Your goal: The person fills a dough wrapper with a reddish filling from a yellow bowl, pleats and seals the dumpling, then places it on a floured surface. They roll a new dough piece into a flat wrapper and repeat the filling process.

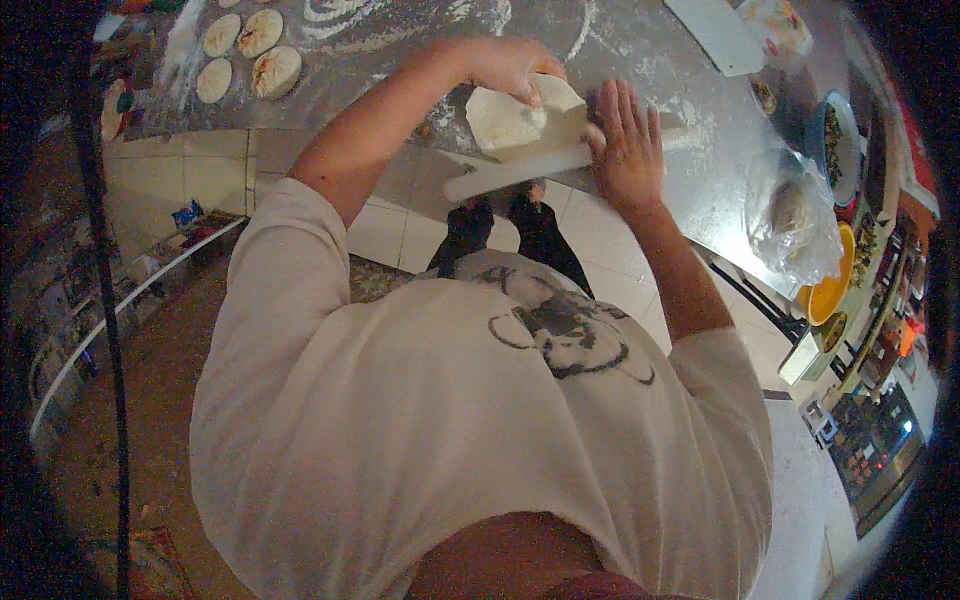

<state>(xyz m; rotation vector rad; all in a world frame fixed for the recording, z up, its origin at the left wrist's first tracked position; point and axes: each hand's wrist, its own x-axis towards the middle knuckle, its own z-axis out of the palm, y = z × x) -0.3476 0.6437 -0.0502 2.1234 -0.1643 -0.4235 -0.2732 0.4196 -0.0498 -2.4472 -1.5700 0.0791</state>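
My left hand (517, 69) grips the far edge of a flattened sheet of pale dough (504, 124), its thumb pressed on top. The dough lies near the front edge of a floured metal worktable (420, 82). My right hand (631, 154) lies over a pale rolling pin (517, 171), palm on the pin and fingers stretched forward. The pin slants along the near side of the dough. Its left end juts past the table edge, and part of its right side is hidden under my hand.
Several round filled dough pieces (276, 73) sit at the far left. On the right are a white board (716, 34), a clear plastic bag (791, 214), a blue-rimmed bowl of chopped greens (841, 146) and a yellow bowl (831, 281). A black cable (112, 315) hangs at the left.
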